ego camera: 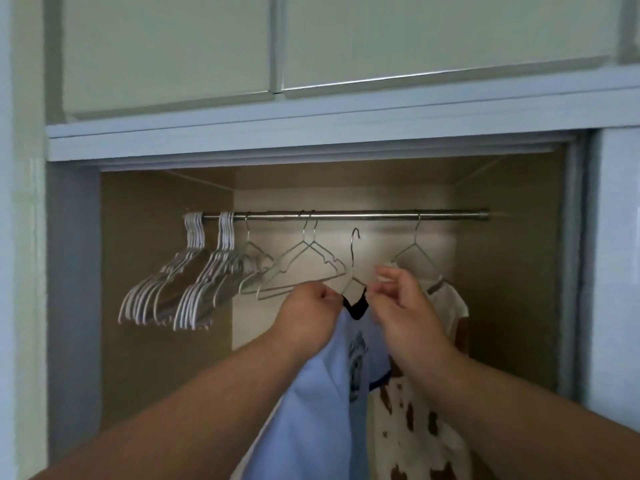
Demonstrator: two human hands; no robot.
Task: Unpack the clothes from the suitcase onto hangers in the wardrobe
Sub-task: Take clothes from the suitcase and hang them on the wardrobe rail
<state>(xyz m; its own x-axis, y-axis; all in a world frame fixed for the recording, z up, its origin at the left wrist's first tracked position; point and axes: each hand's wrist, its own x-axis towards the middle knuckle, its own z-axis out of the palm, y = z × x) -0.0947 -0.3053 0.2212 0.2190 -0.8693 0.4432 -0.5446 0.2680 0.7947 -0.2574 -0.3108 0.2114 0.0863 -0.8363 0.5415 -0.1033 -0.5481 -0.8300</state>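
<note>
Two closed pale-green cupboard doors (166,46) overhead.

The left hand (306,308) covered one shoulder of the light blue shirt (318,403), and the right hand (398,303) covered the other, so the wire hanger (352,268) showed only its hook and neck; the shirt's hem ran off the bottom edge; its chest print was too blurred to read; the spotted garment (412,427) stood half behind the shirt and the right forearm; the white hangers (194,271) overlapped too tightly to count.
</note>
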